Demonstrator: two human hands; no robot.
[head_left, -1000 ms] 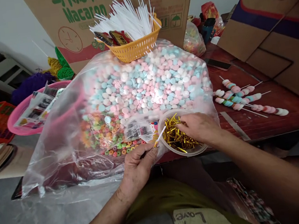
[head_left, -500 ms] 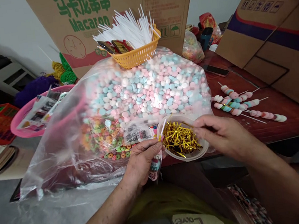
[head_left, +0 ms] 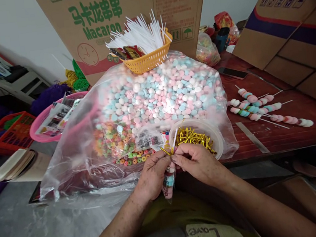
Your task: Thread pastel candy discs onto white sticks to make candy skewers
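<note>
My left hand [head_left: 152,175] is closed round a bagged candy skewer [head_left: 169,182] that hangs below my fingers, its white stick poking up. My right hand [head_left: 198,161] pinches a gold twist tie [head_left: 166,151] at the neck of that skewer's wrapper, touching my left fingers. Just behind my hands stands a clear plastic tub [head_left: 216,136] of gold twist ties [head_left: 196,137]. Behind that lies a big clear bag [head_left: 160,91] of pink, blue and white candies, with coloured ring candies at its near left.
Several finished candy skewers [head_left: 256,108] lie on the red-brown table [head_left: 297,128] at right, near a phone [head_left: 232,73]. An orange basket of white sticks [head_left: 144,45] sits on the bag. Cardboard boxes [head_left: 289,37] stand behind and right; a pink basin [head_left: 40,129] is at left.
My right hand left the tub of gold ties and came to my left hand, now pinching a tie at the skewer's neck. The view shifted a little.
</note>
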